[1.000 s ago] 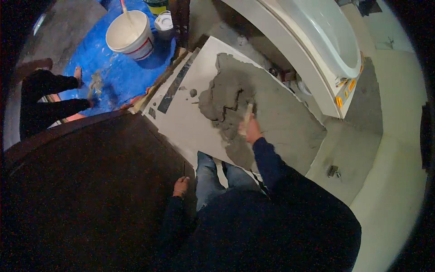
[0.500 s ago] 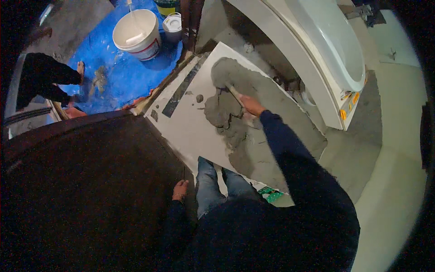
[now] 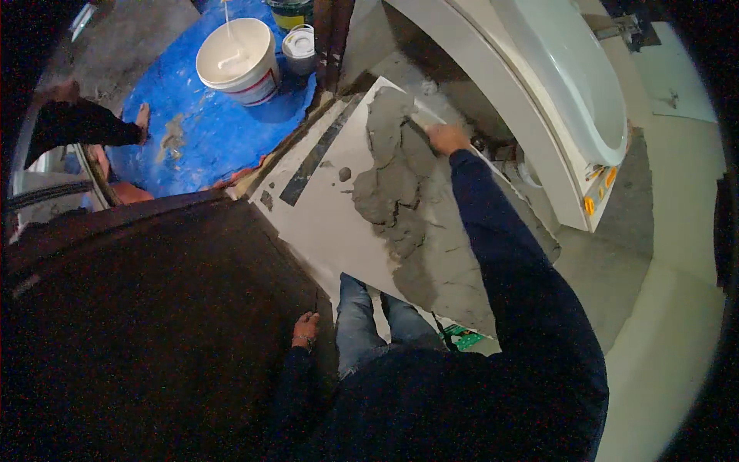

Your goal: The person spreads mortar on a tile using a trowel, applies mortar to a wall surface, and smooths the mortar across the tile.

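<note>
My right hand (image 3: 449,139) is closed round the pale handle of a trowel (image 3: 420,121), near the far right edge of a white board (image 3: 323,223). The trowel's blade is hard to make out against the mortar. Wet grey mortar (image 3: 389,189) covers much of the board, lumpy and cracked in the middle and spread smoother to the right. My left hand (image 3: 305,329) is low beside my left leg, against a dark brown surface, with its fingers loosely stretched and nothing visible in them.
A white bathtub (image 3: 573,85) in a curved surround stands at the right. Across the far left lies a blue sheet (image 3: 208,142) with a white bucket (image 3: 239,61), a small lidded pail (image 3: 299,45) and another person's foot (image 3: 143,122). A dark panel (image 3: 154,323) fills the lower left.
My right hand has moved away from me and slightly right, carrying the trowel across the mortar toward the board's far edge. My left hand stays low by my leg.
</note>
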Motion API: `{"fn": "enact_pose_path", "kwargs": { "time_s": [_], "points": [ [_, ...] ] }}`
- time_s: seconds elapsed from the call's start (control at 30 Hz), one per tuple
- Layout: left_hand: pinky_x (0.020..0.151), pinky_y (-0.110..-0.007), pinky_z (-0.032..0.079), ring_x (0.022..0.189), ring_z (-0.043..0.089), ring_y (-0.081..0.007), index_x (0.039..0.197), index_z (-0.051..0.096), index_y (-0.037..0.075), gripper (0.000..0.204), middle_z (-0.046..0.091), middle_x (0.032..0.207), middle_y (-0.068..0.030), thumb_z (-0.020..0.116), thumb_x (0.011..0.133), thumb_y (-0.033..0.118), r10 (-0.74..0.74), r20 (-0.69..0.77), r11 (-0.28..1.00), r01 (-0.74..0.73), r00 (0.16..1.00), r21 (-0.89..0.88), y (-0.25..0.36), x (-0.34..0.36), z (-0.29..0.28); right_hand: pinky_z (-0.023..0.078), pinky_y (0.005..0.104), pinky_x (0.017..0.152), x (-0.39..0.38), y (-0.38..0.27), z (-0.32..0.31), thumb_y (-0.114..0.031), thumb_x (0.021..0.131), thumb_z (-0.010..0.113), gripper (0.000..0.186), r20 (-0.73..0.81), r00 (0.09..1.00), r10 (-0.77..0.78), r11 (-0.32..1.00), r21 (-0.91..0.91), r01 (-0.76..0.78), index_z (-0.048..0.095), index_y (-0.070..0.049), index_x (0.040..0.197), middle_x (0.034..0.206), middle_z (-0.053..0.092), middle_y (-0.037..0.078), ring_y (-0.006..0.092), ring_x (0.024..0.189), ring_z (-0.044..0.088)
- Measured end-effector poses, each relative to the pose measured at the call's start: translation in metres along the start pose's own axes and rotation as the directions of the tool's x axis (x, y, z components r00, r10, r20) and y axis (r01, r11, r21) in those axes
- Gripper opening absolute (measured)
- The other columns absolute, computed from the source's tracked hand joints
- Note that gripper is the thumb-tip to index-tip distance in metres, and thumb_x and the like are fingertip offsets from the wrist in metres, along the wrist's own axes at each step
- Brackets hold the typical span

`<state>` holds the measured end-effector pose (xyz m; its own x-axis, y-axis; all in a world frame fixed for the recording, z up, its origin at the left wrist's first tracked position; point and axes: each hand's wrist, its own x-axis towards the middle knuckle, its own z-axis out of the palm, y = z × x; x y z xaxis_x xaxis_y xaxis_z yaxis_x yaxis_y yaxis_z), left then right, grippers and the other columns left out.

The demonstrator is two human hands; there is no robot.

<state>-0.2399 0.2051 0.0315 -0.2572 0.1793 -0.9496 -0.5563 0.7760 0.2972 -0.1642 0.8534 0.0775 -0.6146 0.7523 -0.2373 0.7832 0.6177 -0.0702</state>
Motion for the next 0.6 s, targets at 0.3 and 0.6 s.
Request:
{"fn": "enact_pose_path", "kwargs": {
  "time_s": [0.3, 0.6],
  "points": [
    [0.066, -0.031, 0.046, 0.074, 0.057, -0.0184, 0.109, 0.058, 0.003, 0.049, 0.062, 0.091, -0.0110, 0.062, 0.076, 0.039, 0.151, -0.013, 0.957, -0.143, 0.988, 0.253, -0.002, 0.021, 0.000, 0.046, 0.0445, 0.061, -0.184, 0.032, 0.053, -0.025, 0.087, 0.040, 0.027, 0.302, 0.953, 0.036, 0.999, 0.028, -0.046, 0.052, -0.002, 0.096, 0.080, 0.057, 0.019, 0.0343, 0.062, 0.057],
    [0.080, -0.035, 0.044, 0.094, 0.058, -0.0264, 0.107, 0.059, 0.006, 0.046, 0.061, 0.101, -0.0148, 0.058, 0.078, 0.042, 0.100, -0.113, 0.910, -0.045, 0.988, 0.411, -0.043, 0.053, -0.009, 0.043, 0.0372, 0.048, -0.155, -0.090, 0.059, -0.048, 0.092, 0.031, 0.039, 0.647, 0.709, 0.280, -0.541, 0.717, -0.440, 0.048, -0.014, 0.102, 0.075, 0.051, 0.006, 0.0211, 0.058, 0.050]
  ]
}}
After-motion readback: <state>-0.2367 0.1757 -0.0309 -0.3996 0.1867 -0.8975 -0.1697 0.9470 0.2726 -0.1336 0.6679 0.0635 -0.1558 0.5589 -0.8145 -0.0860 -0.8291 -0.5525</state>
